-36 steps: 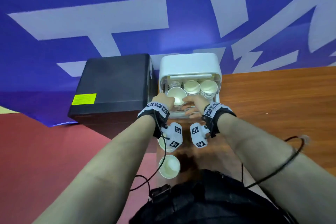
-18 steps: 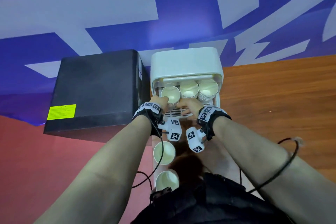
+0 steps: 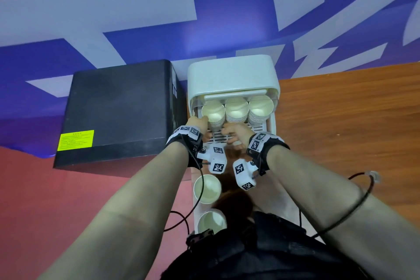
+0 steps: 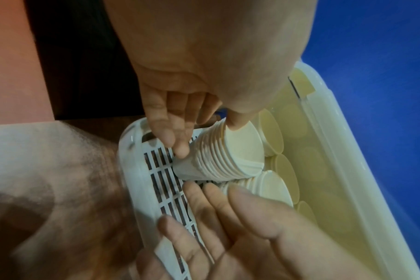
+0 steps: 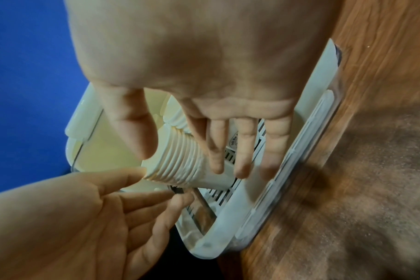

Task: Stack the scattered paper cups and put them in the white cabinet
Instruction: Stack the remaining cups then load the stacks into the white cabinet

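The white cabinet (image 3: 231,79) stands open at the table's back edge with three cup stacks side by side on its slatted tray (image 3: 221,140). Both hands hold the leftmost stack (image 3: 213,116). My left hand (image 3: 197,124) has its thumb at the rim and its fingers (image 4: 178,145) on the wall of the stack (image 4: 218,161). My right hand (image 3: 234,132) straddles the lower part, thumb on one side and fingers (image 5: 216,163) on the other side of the stack (image 5: 178,166). Two loose paper cups (image 3: 207,188) (image 3: 212,221) stand upright near my body.
A black box (image 3: 120,111) with a yellow label sits tight against the cabinet's left side. The wooden table (image 3: 341,132) stretches to the right. A blue and white banner (image 3: 204,7) fills the wall behind. Cables hang from both wrists.
Both hands have pushed the held stack deeper into the cabinet, to the left spot beside the other two stacks. The view has shifted slightly, so the loose cups show more fully.
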`<state>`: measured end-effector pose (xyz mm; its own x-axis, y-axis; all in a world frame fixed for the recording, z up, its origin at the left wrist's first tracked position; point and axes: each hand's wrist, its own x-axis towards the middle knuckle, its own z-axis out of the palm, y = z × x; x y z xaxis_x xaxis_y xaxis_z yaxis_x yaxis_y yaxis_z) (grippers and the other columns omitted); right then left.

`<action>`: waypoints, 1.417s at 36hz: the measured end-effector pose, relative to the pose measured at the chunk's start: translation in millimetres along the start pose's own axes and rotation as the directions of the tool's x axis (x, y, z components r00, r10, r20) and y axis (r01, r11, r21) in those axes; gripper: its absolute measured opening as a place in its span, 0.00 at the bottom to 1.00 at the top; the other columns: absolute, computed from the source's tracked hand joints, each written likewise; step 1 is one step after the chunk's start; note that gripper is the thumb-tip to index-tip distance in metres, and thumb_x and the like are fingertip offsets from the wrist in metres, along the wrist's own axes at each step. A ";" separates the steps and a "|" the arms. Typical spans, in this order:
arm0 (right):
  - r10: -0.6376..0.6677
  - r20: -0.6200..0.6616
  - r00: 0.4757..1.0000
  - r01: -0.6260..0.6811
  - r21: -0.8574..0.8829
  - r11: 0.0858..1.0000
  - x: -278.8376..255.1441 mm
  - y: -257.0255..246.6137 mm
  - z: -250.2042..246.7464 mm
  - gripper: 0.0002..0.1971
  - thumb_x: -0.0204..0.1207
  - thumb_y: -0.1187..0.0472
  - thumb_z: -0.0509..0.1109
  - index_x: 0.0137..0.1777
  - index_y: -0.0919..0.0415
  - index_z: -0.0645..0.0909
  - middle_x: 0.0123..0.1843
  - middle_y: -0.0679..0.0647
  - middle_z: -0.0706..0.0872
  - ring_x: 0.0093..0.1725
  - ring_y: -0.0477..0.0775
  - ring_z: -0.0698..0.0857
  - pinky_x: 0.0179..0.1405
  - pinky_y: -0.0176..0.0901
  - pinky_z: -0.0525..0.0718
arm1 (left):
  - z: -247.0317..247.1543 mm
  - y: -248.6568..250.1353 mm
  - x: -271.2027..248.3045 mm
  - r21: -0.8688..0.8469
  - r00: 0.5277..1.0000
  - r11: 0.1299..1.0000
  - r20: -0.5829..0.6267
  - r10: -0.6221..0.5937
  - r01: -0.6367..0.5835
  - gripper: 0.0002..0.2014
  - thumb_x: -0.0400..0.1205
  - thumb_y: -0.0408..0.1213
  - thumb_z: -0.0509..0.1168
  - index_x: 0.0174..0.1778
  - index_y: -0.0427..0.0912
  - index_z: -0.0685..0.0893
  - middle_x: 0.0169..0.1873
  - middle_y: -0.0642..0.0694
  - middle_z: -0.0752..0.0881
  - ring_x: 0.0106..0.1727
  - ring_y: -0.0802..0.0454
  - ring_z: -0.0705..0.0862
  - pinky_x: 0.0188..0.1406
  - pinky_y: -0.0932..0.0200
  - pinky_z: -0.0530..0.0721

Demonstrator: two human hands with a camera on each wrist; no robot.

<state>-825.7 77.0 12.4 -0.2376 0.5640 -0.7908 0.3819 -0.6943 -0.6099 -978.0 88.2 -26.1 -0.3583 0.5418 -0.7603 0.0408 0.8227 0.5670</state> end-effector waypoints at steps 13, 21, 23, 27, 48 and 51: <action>-0.024 -0.044 0.999 0.019 -0.119 0.993 -62.3 22.5 13.4 0.17 0.77 0.52 0.71 0.62 0.59 0.81 0.58 0.58 0.90 0.46 0.57 0.83 0.57 0.54 0.82 | -21.4 -42.0 -83.2 0.248 0.988 0.957 0.068 0.136 -0.149 0.35 0.73 0.48 0.64 0.67 0.22 0.77 0.34 0.26 0.79 0.27 0.37 0.77 0.27 0.59 0.66; -0.016 0.028 0.999 0.026 -0.419 0.908 -90.8 68.7 40.6 0.27 0.78 0.43 0.69 0.72 0.57 0.77 0.57 0.58 0.86 0.43 0.52 0.84 0.36 0.41 0.78 | -49.4 -102.2 -120.2 0.382 0.996 0.924 0.093 -0.004 -0.032 0.22 0.78 0.45 0.71 0.60 0.31 0.84 0.46 0.37 0.87 0.44 0.39 0.86 0.43 0.49 0.86; -0.024 0.026 0.999 0.033 -0.479 0.877 -92.7 75.6 48.3 0.25 0.80 0.48 0.67 0.72 0.61 0.77 0.57 0.61 0.85 0.38 0.50 0.80 0.31 0.39 0.75 | -51.8 -112.1 -121.4 0.372 0.996 0.928 0.081 -0.049 0.015 0.22 0.78 0.42 0.70 0.62 0.30 0.81 0.48 0.34 0.86 0.40 0.38 0.84 0.33 0.51 0.82; -0.006 0.025 1.000 0.017 -0.514 0.858 -88.9 90.5 63.4 0.24 0.83 0.53 0.65 0.75 0.63 0.73 0.52 0.59 0.84 0.35 0.49 0.79 0.29 0.40 0.74 | -51.1 -135.0 -120.7 0.319 0.989 0.945 0.100 -0.108 0.071 0.19 0.81 0.38 0.68 0.61 0.28 0.82 0.50 0.31 0.87 0.43 0.39 0.83 0.39 0.51 0.78; -0.045 -0.120 0.992 0.030 -0.125 0.992 -97.1 68.8 25.6 0.14 0.79 0.57 0.67 0.44 0.70 0.81 0.36 0.65 0.86 0.31 0.60 0.83 0.34 0.44 0.80 | -33.3 -74.7 -143.8 0.163 0.978 0.974 0.169 0.126 -0.154 0.14 0.78 0.40 0.70 0.50 0.31 0.87 0.39 0.37 0.92 0.36 0.46 0.89 0.34 0.58 0.87; -0.110 -0.184 0.977 0.099 -0.070 0.993 -102.0 59.0 -1.8 0.16 0.78 0.52 0.70 0.44 0.68 0.82 0.39 0.67 0.89 0.31 0.60 0.86 0.36 0.47 0.84 | -21.0 -51.0 -148.1 0.118 0.961 0.969 0.204 0.189 -0.215 0.17 0.79 0.43 0.72 0.54 0.31 0.84 0.41 0.37 0.91 0.28 0.51 0.88 0.27 0.62 0.85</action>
<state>-777.4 -20.7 57.2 -0.1094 0.7098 -0.6958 0.4186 -0.6020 -0.6799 -946.7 -37.6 64.2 -0.1467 0.7108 -0.6879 0.2269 0.7011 0.6760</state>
